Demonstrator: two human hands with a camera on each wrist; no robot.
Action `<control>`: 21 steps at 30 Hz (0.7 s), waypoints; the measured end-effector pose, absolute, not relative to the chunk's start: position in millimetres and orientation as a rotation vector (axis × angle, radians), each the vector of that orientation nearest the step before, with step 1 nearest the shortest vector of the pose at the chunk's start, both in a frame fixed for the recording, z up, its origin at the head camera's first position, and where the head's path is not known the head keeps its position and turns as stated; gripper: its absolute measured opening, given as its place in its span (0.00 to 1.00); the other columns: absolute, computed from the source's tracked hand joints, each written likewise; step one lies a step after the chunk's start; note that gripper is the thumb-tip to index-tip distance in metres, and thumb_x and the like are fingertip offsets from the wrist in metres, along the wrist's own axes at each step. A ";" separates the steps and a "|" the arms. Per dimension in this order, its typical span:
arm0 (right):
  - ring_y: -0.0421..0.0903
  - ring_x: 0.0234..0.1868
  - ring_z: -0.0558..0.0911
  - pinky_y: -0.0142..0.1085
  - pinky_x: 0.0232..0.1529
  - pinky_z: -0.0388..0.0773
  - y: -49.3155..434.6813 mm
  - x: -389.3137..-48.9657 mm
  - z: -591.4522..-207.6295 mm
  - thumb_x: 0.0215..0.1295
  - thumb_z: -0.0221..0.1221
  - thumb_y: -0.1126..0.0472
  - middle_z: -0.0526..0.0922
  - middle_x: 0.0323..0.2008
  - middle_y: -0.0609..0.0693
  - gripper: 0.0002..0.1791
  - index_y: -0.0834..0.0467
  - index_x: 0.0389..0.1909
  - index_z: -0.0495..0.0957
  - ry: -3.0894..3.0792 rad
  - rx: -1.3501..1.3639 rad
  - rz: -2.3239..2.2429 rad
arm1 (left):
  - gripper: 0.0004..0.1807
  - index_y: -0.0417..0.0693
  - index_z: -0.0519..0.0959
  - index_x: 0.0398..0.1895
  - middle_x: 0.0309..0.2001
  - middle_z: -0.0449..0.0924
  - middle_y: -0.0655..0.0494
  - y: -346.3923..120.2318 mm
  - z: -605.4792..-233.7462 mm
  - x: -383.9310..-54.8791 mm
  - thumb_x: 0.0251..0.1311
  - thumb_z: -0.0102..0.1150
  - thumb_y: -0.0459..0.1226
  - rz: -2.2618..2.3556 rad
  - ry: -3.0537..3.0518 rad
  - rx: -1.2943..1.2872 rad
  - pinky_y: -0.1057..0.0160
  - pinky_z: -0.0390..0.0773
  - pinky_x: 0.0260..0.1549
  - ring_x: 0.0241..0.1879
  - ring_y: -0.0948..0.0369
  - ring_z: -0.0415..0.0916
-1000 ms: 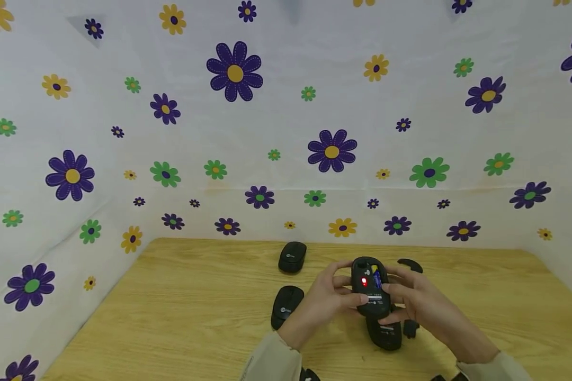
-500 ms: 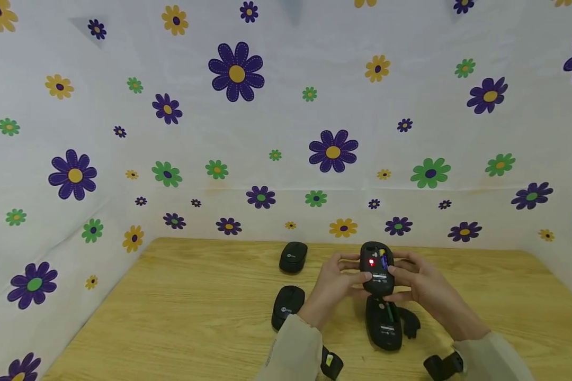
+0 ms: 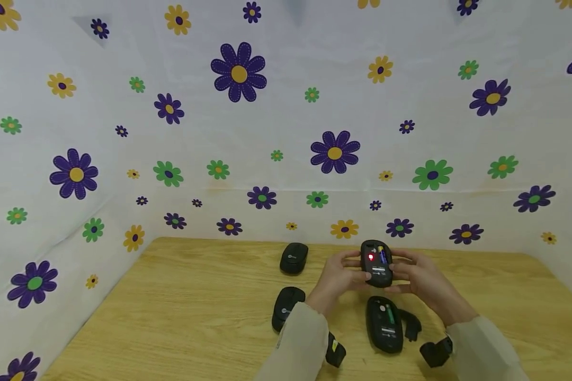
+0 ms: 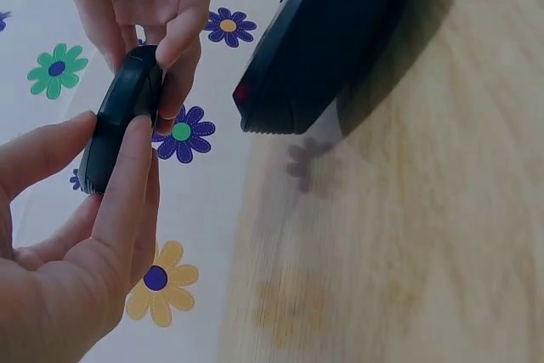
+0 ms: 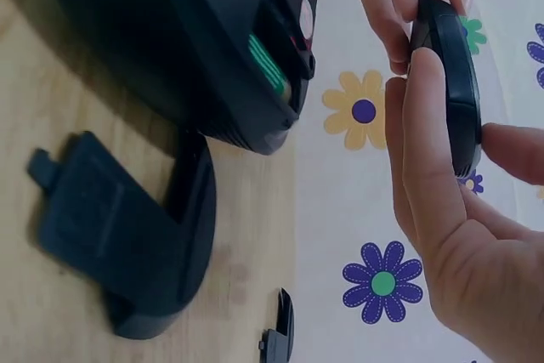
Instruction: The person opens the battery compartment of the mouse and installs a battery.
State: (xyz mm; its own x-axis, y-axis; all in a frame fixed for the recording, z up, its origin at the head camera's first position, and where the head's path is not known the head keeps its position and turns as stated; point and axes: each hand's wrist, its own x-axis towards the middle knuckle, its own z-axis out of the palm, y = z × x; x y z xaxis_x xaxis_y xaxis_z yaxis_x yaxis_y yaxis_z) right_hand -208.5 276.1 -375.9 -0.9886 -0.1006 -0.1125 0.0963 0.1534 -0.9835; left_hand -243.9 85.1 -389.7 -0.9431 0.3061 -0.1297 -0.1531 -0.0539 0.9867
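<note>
A black computer mouse is held up underside out between both hands, its battery bay uncovered with a blue-and-yellow battery inside. A red light glows on its underside. My left hand pinches its left edge. My right hand grips the opposite edge, thumb near the bay. Below them a second mouse lies upside down on the table, a green battery in its uncovered bay. Its right side is next to a curved black cover. Another black cover shows in the right wrist view.
Two more black mice, a far one and a nearer one partly behind the left sleeve, sit upright on the wooden table. Black wrist devices hang under the sleeves. A flowered cloth stands behind the table.
Both hands have carried the held mouse up and away toward the back of the table. The upside-down mouse below is now uncovered to view; the far cover is hidden behind the right hand.
</note>
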 end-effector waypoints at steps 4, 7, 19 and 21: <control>0.48 0.44 0.82 0.44 0.44 0.87 276.0 -214.4 -376.0 0.79 0.45 0.67 0.61 0.66 0.78 0.32 0.75 0.75 0.46 2.290 0.049 -1.936 | 0.32 0.38 0.76 0.63 0.46 0.82 0.48 89.0 -392.7 -251.2 0.53 0.67 0.18 2.083 1.902 0.154 0.53 0.86 0.46 0.43 0.53 0.84; 0.47 0.43 0.82 0.43 0.44 0.87 277.2 -218.9 -377.6 0.78 0.47 0.66 0.64 0.63 0.77 0.31 0.76 0.73 0.49 2.326 0.136 -1.912 | 0.31 0.36 0.76 0.64 0.47 0.82 0.46 93.9 -397.9 -255.6 0.53 0.66 0.17 2.106 1.871 0.138 0.52 0.86 0.47 0.44 0.51 0.85; 0.50 0.44 0.83 0.47 0.51 0.85 280.9 -239.8 -389.6 0.70 0.52 0.72 0.67 0.62 0.77 0.31 0.78 0.70 0.55 2.351 0.251 -1.820 | 0.25 0.34 0.80 0.58 0.45 0.84 0.47 101.2 -410.1 -272.2 0.55 0.67 0.19 2.059 1.943 0.042 0.56 0.87 0.41 0.43 0.51 0.85; 0.51 0.45 0.83 0.49 0.52 0.84 281.1 -243.1 -390.6 0.67 0.53 0.74 0.67 0.62 0.78 0.33 0.79 0.70 0.55 2.350 0.252 -1.809 | 0.25 0.34 0.80 0.58 0.44 0.84 0.47 102.6 -411.6 -274.9 0.55 0.66 0.18 2.054 1.938 0.021 0.57 0.88 0.39 0.41 0.51 0.86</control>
